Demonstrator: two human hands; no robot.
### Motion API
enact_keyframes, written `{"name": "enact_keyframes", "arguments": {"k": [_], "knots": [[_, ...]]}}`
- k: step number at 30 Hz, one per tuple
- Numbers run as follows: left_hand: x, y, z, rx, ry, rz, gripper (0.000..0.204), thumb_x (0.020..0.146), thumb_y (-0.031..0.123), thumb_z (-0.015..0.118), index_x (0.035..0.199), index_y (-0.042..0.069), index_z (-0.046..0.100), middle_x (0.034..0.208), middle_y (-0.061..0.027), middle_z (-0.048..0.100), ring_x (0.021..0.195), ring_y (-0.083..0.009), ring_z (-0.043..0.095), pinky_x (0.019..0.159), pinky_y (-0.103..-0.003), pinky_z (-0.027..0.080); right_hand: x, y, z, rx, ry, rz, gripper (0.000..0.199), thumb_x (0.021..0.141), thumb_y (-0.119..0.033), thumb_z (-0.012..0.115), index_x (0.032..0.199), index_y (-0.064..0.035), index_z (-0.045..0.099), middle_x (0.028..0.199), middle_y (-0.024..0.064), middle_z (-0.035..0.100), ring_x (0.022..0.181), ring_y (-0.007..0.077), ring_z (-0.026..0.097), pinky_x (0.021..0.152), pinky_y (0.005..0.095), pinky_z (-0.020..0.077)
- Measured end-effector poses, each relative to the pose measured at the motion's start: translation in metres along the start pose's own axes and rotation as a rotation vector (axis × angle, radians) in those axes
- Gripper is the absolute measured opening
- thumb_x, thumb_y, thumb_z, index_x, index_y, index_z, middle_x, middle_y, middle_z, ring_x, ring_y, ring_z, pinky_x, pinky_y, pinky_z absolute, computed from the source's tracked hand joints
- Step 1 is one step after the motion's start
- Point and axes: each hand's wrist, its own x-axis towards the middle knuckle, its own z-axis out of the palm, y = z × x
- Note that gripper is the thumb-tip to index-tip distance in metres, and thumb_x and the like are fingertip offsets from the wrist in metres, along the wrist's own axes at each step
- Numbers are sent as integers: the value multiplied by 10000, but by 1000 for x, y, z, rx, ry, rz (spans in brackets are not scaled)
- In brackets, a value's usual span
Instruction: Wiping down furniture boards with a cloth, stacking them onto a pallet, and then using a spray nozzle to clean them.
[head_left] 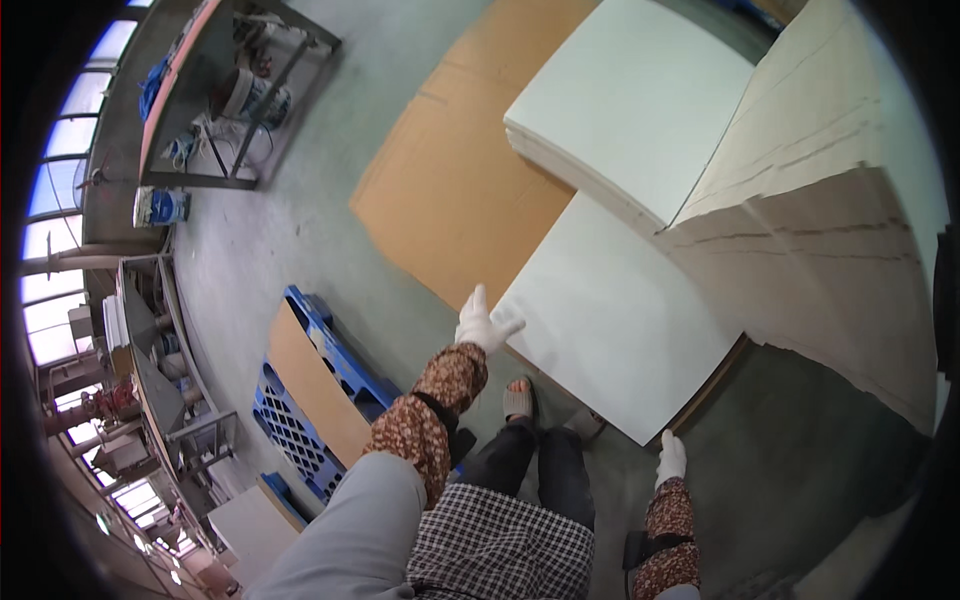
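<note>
A large white sheet (620, 320) lies low before me, with a brown edge showing under its right side. My left hand (483, 322), in a white glove, is at its left corner with fingers spread and nothing held. By the near corner is my right hand (672, 458), also gloved, its fingers stretched out along the edge; whether it touches the sheet I cannot tell. Beyond, a thick stack of white sheets (630, 100) overlaps the far part of the sheet. Brown cardboard (470, 170) lies flat on the floor to the left of both.
A tall stack of pale boards (800, 230) rises at the right. Blue plastic pallets (300, 440) with a brown board (315, 385) on them are at my left. Farther off stand a metal-legged workbench (200, 180), a bucket (165, 207) and another bench (160, 360) by the windows.
</note>
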Motion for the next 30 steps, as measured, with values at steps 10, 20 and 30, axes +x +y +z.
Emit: {"name": "enact_keyframes", "arguments": {"k": [10,20,30], "knots": [[69,-34,71,-3,-248,-39,958,795,637,763,1444,-26,526,1358,-275,617,1255,-377,619,1072,-442,493,77,19,59,329,90,-54,718,1016,-499,611,1486,26,474,1447,149,571,1283,264,585,1062,388,485],[70,-25,85,-83,-139,-164,835,799,658,725,1237,-52,689,1133,-242,742,1103,-341,715,989,-425,540,71,3,62,328,176,-21,736,1016,-519,607,1469,49,490,1423,163,588,1248,265,608,1043,387,502],[1,-49,104,-142,-199,-272,846,816,639,724,1297,-53,645,1179,-253,727,1133,-354,703,997,-426,539,95,38,14,86,172,-112,736,1012,-545,582,1379,92,569,1355,181,648,1219,264,630,1036,374,484]]}}
